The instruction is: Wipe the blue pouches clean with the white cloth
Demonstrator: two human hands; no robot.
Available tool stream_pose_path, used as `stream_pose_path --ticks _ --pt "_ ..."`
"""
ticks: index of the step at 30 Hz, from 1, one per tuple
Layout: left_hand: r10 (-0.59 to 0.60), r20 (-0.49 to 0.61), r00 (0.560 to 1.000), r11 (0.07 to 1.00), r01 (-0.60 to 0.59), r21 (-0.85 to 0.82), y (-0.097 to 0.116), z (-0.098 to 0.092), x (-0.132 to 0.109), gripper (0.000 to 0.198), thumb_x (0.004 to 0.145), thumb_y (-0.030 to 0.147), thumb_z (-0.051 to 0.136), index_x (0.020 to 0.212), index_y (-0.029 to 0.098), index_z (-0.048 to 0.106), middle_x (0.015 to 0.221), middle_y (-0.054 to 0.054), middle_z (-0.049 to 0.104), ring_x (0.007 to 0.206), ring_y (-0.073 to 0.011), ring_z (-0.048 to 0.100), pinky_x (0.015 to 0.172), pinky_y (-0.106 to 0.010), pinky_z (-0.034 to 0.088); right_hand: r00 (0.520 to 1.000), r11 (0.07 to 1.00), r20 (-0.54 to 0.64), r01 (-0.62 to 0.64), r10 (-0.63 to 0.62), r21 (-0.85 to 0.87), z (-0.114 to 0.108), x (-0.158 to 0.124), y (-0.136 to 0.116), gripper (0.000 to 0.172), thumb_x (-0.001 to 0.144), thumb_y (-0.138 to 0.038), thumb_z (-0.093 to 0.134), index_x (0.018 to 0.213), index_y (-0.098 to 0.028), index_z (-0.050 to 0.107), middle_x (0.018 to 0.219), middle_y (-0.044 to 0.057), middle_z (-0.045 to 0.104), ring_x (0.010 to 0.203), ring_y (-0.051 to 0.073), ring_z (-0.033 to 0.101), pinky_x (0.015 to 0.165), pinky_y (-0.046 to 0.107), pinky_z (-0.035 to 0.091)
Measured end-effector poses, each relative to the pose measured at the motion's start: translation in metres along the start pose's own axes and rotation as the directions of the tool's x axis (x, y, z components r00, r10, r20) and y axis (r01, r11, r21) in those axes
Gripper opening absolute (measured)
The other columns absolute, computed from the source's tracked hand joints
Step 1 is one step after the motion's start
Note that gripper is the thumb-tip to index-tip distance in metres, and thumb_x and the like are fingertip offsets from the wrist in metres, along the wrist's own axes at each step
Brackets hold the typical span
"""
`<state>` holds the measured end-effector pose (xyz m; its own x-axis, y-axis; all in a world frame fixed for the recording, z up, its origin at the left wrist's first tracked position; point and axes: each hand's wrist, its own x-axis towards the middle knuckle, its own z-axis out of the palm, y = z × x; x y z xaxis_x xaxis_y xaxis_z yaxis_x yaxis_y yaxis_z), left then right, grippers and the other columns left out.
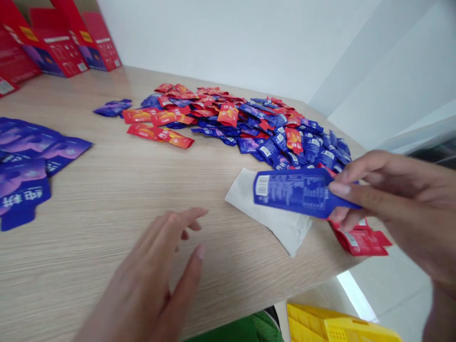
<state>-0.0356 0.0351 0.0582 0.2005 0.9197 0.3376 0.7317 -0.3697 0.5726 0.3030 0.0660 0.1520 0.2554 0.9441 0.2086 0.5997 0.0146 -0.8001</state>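
My right hand (399, 204) pinches one end of a long blue sachet (295, 192) and holds it level above a white folded tissue (274, 213) near the table's right edge. Red sachets (359, 240) lie under that hand at the edge. My left hand (156, 275) hovers over the bare wooden table (117, 190) with its fingers spread and nothing in them. A big heap of blue and red sachets (256, 123) lies behind the tissue.
Flat blue carton blanks (28, 166) lie at the left. Red boxes (60, 42) stand at the far left corner. A few loose blue sachets (114, 108) lie apart. A yellow crate (331, 325) sits on the floor below the table's edge.
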Motion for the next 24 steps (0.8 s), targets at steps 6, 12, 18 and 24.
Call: stream_pose_path --ticks 6,12,18,24 --pt "0.197 0.003 0.980 0.969 -0.196 0.149 0.022 0.017 0.001 0.053 0.103 0.038 0.055 0.154 0.026 0.045 0.137 -0.005 0.073 0.124 -0.0193 0.072 0.101 -0.035 0.066 0.765 0.716 0.635 -0.502 0.107 0.484 0.081 -0.029 -0.036 0.030 0.083 -0.037 0.095 0.083 -0.023 0.068 0.074 -0.005 0.068 0.057 0.014 0.074 0.045 0.019 0.059" --pt "0.167 0.017 0.986 0.984 -0.168 0.062 0.022 0.022 -0.005 0.046 0.104 0.027 0.052 0.149 0.023 0.046 0.127 -0.007 0.079 0.110 -0.0192 0.079 0.087 -0.033 0.069 0.704 0.521 0.707 -0.631 0.072 0.575 0.119 -0.038 -0.040 0.031 0.089 -0.035 0.090 0.090 -0.022 0.062 0.071 -0.005 0.070 0.060 0.011 0.072 0.048 0.014 0.057" --pt "-0.220 0.098 0.971 0.866 0.240 -0.439 0.019 0.029 0.004 0.031 0.106 0.029 0.043 0.130 0.031 0.062 0.102 0.002 0.081 0.086 -0.0133 0.079 0.071 -0.024 0.066 0.684 0.556 0.727 -0.631 0.068 0.541 0.145 -0.051 -0.044 0.038 0.089 -0.045 0.086 0.116 -0.026 0.066 0.095 -0.001 0.073 0.071 0.016 0.077 0.050 0.022 0.061" --pt "-0.555 0.127 0.822 0.717 0.551 -0.428 0.004 0.028 -0.002 0.051 0.102 0.061 0.047 0.131 0.023 0.064 0.115 -0.009 0.083 0.092 -0.0259 0.083 0.070 -0.038 0.072 0.939 0.958 0.343 -0.070 -0.031 0.278 0.142 -0.060 -0.022 0.018 0.101 -0.045 0.070 0.108 -0.029 0.074 0.095 0.002 0.071 0.082 0.017 0.070 0.065 0.027 0.058"
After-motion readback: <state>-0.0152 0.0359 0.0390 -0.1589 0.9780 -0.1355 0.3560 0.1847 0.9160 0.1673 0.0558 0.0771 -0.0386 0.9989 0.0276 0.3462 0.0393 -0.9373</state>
